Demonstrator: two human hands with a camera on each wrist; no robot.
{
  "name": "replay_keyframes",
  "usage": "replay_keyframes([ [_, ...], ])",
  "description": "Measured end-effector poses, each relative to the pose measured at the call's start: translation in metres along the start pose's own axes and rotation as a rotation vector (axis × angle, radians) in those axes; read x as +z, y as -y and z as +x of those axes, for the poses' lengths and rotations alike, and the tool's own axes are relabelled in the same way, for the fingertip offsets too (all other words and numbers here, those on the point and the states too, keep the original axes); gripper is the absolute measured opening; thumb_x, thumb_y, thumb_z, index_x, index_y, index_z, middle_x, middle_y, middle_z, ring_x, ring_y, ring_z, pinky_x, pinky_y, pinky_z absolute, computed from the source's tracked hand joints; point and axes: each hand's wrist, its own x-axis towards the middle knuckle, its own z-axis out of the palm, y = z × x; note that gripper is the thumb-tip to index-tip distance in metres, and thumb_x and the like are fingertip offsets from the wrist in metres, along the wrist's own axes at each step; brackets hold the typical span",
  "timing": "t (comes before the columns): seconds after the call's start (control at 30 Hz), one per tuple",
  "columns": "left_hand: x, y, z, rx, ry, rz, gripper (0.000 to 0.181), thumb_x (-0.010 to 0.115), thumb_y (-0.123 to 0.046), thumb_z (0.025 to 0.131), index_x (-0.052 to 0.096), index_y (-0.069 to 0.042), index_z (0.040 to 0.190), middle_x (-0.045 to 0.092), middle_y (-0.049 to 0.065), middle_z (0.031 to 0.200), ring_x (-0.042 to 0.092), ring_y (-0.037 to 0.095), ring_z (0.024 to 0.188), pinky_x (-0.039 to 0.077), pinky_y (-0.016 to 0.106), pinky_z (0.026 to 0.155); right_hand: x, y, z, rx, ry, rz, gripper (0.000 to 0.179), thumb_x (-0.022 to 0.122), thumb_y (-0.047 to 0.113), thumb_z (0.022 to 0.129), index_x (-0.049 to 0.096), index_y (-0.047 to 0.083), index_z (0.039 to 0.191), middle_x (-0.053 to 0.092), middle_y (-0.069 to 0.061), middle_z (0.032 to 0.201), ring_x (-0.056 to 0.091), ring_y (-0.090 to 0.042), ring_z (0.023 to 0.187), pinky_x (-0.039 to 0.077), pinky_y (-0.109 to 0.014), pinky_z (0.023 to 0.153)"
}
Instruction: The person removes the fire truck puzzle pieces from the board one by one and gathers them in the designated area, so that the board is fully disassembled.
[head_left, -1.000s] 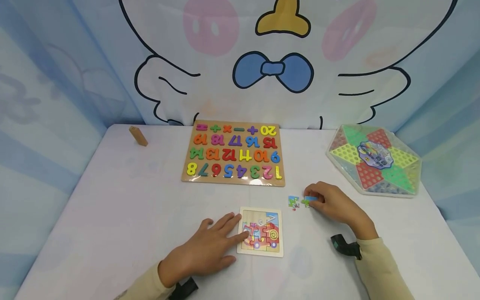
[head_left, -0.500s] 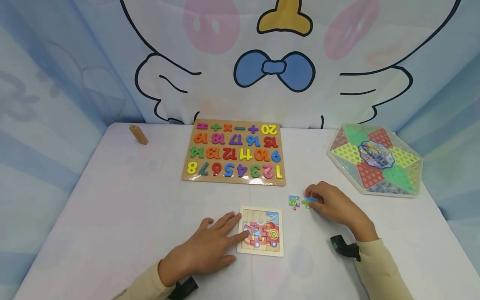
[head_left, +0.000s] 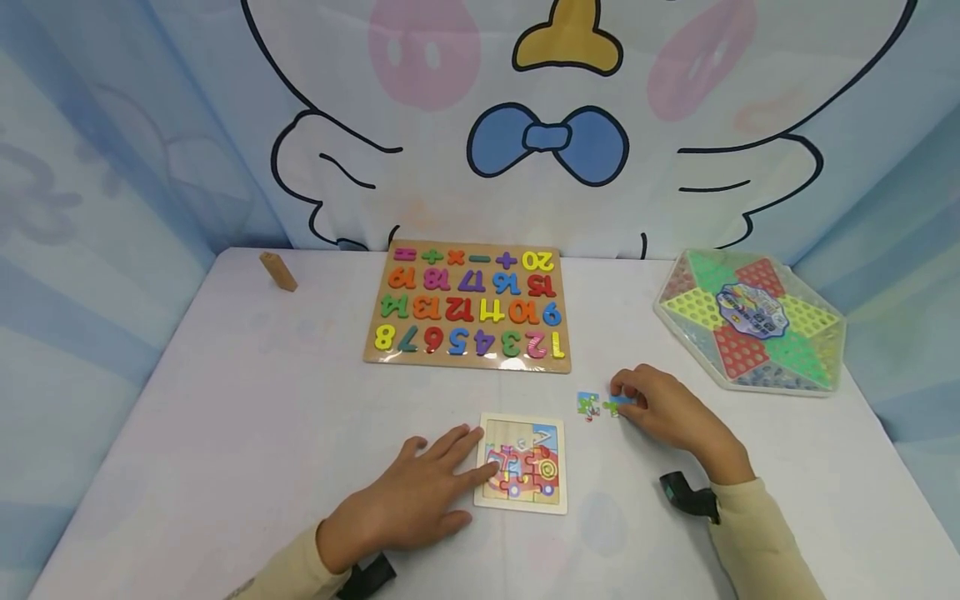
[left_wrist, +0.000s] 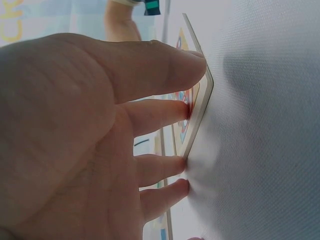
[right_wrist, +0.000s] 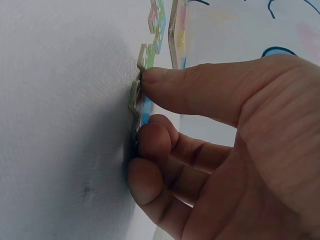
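Note:
A small wooden jigsaw tray lies on the table, partly filled with pieces that show a red and pink vehicle. My left hand rests at its left side with fingers spread, one fingertip over the picture and others along the frame. In the left wrist view the thumb reaches over the near corner of the frame. Right of the tray, my right hand pinches a green and blue puzzle piece between thumb and curled fingers, low on the cloth. A second loose puzzle piece lies just left of it.
Behind the tray lies a wooden number board with colourful numerals, upside down in this view. A hexagonal Chinese checkers box sits at the back right. A small wooden block stands back left, before a printed cloth backdrop.

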Motion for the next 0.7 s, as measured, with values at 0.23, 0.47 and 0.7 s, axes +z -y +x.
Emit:
replay_keyframes([
  [0.23, 0.003, 0.002, -0.001, -0.008, 0.003, -0.011, 0.062, 0.073, -0.044, 0.093, 0.052, -0.035, 0.151, 0.025, 0.003, 0.168, 0.022, 0.027, 0.154, 0.032, 0.065, 0.111, 0.000, 0.004, 0.002, -0.007, 0.007, -0.033, 0.016, 0.073, 0.001, 0.090, 0.069, 0.006, 0.105, 0.058, -0.004, 0.093, 0.052, -0.019, 0.080, 0.049, -0.040, 0.073],
  [0.47, 0.004, 0.003, 0.001, 0.007, 0.008, -0.001, 0.063, 0.072, -0.045, 0.094, 0.050, -0.037, 0.152, 0.024, 0.002, 0.169, 0.020, 0.026, 0.155, 0.031, 0.064, 0.111, -0.008, 0.026, -0.007, -0.006, -0.063, -0.157, 0.042, 0.072, 0.006, 0.092, 0.064, 0.004, 0.134, 0.058, -0.022, 0.127, 0.060, -0.020, 0.081, 0.054, -0.042, 0.071],
  [0.7, 0.001, 0.003, 0.001, 0.001, 0.020, 0.009, 0.064, 0.072, -0.046, 0.094, 0.048, -0.038, 0.152, 0.023, 0.001, 0.169, 0.018, 0.026, 0.155, 0.031, 0.064, 0.111, 0.013, 0.074, -0.005, -0.202, 0.051, -0.170, 0.042, 0.074, 0.006, 0.092, 0.068, 0.012, 0.132, 0.058, -0.012, 0.123, 0.054, -0.009, 0.072, 0.050, -0.025, 0.063],
])
